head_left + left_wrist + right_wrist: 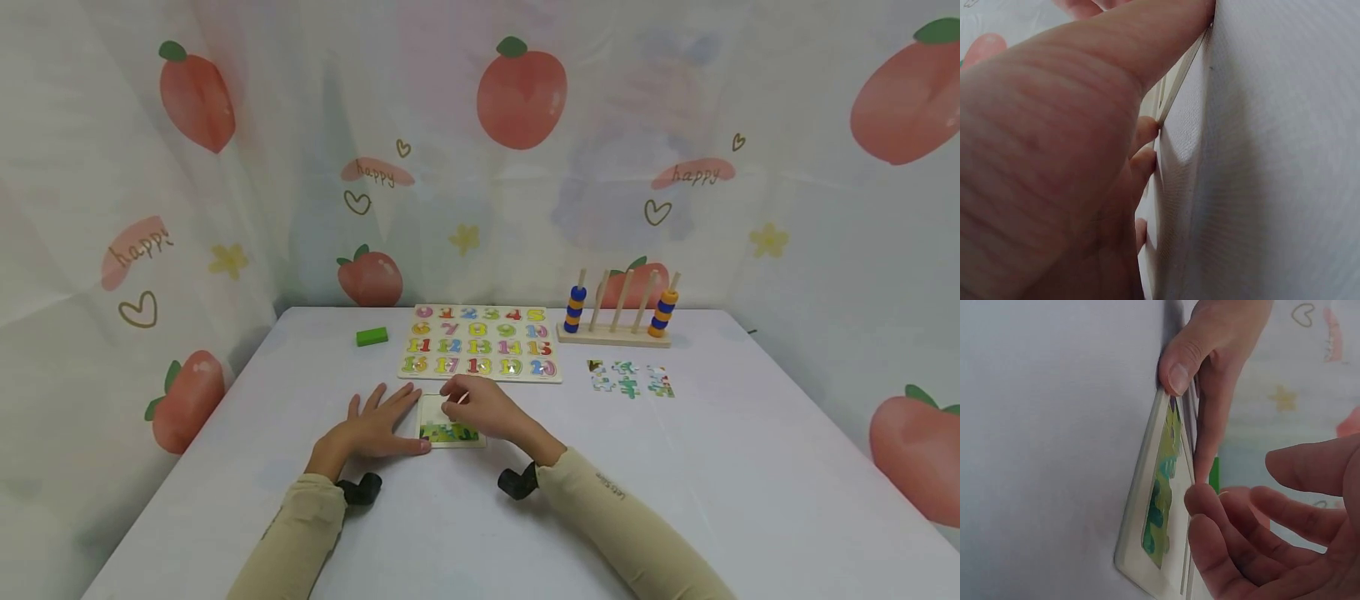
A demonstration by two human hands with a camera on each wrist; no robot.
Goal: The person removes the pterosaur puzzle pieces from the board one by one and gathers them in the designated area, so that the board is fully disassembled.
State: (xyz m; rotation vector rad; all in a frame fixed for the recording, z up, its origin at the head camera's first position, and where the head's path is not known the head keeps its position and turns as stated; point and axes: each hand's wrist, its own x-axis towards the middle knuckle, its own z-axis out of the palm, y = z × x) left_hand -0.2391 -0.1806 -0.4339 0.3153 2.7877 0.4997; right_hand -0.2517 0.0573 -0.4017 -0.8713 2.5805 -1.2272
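Note:
A small jigsaw tray (pixel 431 409) with a pale frame lies flat at the middle of the table. Green, scenic puzzle pieces (pixel 446 433) fill its near strip, while bare board shows farther back. My left hand (pixel 372 427) rests at the tray's left side with fingers spread, the thumb touching the near left corner. Over the tray's far right part hovers my right hand (pixel 483 408). Its fingers (pixel 1210 547) are loosely bent and the thumb stands apart from them in the right wrist view, with nothing visible between.
Loose jigsaw pieces (pixel 628 385) lie in small clusters to the right. Behind the tray is a number board (pixel 480 342) with colourful numerals. A green block (pixel 372 337) sits back left, and a wooden peg stand (pixel 611 335) with blue and orange beads stands back right.

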